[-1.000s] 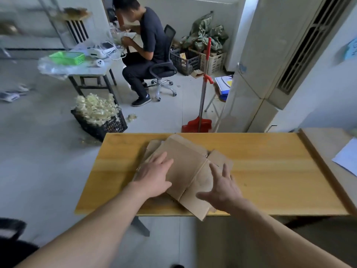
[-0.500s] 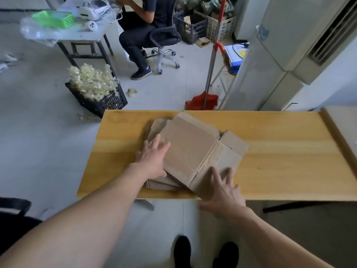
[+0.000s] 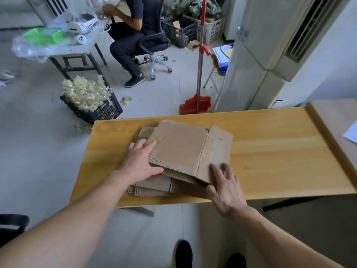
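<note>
A flattened brown cardboard box (image 3: 179, 149) lies on top of a stack of flat cardboard (image 3: 154, 185) on the yellow wooden table (image 3: 280, 151). Its near edge is raised off the stack, showing a gap underneath. My left hand (image 3: 139, 163) rests on the stack at the box's left edge, fingers straight, thumb tucked under that edge. My right hand (image 3: 228, 190) holds the box's near right corner, with fingers spread on top and the thumb below.
A person (image 3: 135, 22) sits on an office chair beyond the table. A black crate of pale scraps (image 3: 90, 101) and a red dustpan (image 3: 195, 103) stand on the floor behind it. A tall air conditioner (image 3: 260, 45) rises at the right, beside a second table (image 3: 338, 117).
The top box has swung clockwise and its near edge has lifted off the stack. My right hand moved from lying flat on it to holding its near corner. The camera has tilted down.
</note>
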`<state>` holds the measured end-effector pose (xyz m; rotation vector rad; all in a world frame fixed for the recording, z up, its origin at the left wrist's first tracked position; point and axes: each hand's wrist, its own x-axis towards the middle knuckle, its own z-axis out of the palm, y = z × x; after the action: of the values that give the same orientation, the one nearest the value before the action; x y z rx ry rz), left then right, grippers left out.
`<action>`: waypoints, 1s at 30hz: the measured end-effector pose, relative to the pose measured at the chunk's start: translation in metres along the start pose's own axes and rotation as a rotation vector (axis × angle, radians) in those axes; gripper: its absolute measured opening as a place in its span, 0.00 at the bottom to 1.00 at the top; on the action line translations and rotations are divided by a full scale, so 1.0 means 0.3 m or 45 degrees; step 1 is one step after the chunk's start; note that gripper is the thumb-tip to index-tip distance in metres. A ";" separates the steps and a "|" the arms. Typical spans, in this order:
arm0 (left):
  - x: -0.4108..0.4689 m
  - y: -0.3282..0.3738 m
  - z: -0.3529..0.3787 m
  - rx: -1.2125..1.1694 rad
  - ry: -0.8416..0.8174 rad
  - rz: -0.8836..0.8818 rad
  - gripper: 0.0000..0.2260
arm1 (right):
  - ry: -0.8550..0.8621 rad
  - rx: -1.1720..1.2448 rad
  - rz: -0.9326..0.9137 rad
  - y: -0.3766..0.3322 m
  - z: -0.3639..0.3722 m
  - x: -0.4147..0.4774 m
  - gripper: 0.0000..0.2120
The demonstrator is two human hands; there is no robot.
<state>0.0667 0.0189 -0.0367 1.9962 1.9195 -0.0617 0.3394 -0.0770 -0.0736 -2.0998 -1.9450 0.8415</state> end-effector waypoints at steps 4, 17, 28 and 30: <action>0.011 0.112 -0.083 -0.192 0.321 0.104 0.22 | 0.234 0.244 -0.088 0.050 -0.099 0.034 0.21; 0.145 0.910 -0.271 -0.602 0.420 0.127 0.11 | 0.443 0.369 0.422 0.362 -0.857 0.006 0.07; 0.150 1.214 0.002 -0.726 0.069 0.170 0.20 | 0.527 0.452 0.479 0.642 -0.863 -0.146 0.09; 0.171 1.220 0.012 -0.826 -0.005 0.102 0.23 | 0.535 0.423 0.412 0.642 -0.860 -0.145 0.09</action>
<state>0.4273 0.0655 0.0304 1.6137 1.5754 0.5111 0.6349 -0.0802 0.0613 -2.1889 -1.1924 0.6472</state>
